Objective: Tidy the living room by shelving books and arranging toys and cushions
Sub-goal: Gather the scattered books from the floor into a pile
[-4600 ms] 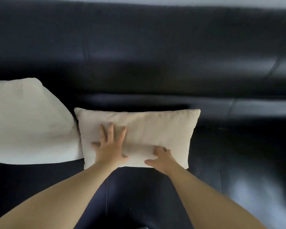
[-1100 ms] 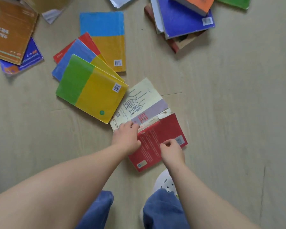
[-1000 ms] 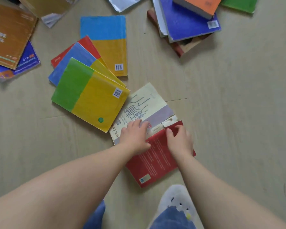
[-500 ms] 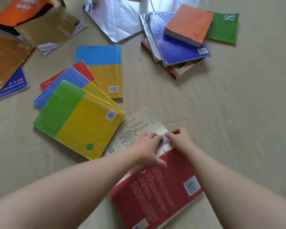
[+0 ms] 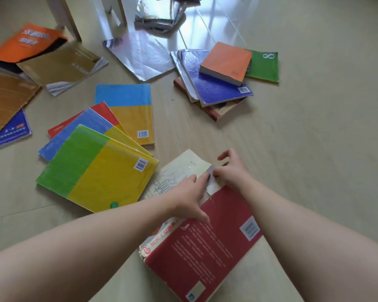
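Observation:
A red book [image 5: 207,243] lies on the wooden floor close to me, overlapping a cream book [image 5: 183,168] beneath its far end. My left hand [image 5: 189,198] grips the red book's far left edge, thumb on the cover and fingers over the cream book. My right hand [image 5: 231,171] curls its fingers over the red book's far right corner. A fan of green-yellow [image 5: 92,171], blue-yellow and red books lies to the left.
A blue-and-yellow book [image 5: 127,112] lies further back. A pile with an orange book [image 5: 226,62], a purple one and a green one [image 5: 263,65] sits at the right. Orange, gold and brown books lie far left. Silver sheets [image 5: 140,55] and furniture legs [image 5: 63,16] stand behind.
I left the cushions on the sofa and came to the books on the floor. Both hands slid to the red book's far end, and the book now sits closer to me.

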Demonstrator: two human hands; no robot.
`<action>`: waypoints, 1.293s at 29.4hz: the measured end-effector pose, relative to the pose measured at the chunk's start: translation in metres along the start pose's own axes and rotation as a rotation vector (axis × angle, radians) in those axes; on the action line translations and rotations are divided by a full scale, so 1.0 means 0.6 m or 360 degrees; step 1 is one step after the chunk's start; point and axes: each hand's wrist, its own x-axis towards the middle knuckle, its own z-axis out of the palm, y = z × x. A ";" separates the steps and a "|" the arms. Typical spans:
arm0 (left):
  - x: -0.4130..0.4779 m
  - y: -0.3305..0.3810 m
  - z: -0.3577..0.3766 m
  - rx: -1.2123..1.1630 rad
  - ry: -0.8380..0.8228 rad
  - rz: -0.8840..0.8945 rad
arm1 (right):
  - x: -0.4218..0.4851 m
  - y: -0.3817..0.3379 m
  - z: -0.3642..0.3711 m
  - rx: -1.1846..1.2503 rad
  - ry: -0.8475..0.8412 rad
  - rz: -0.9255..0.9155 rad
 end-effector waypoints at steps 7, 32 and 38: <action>0.000 0.031 -0.078 -0.0472 0.0647 -0.0017 | -0.006 -0.102 -0.066 0.0276 0.0624 -0.0402; -0.003 -0.123 -0.059 -0.0926 0.0418 -0.1003 | -0.002 0.053 0.011 -0.0241 -0.0170 0.0330; -0.013 -0.145 -0.066 -0.0857 0.0649 -0.1241 | -0.005 -0.020 0.067 0.0105 -0.0324 0.0439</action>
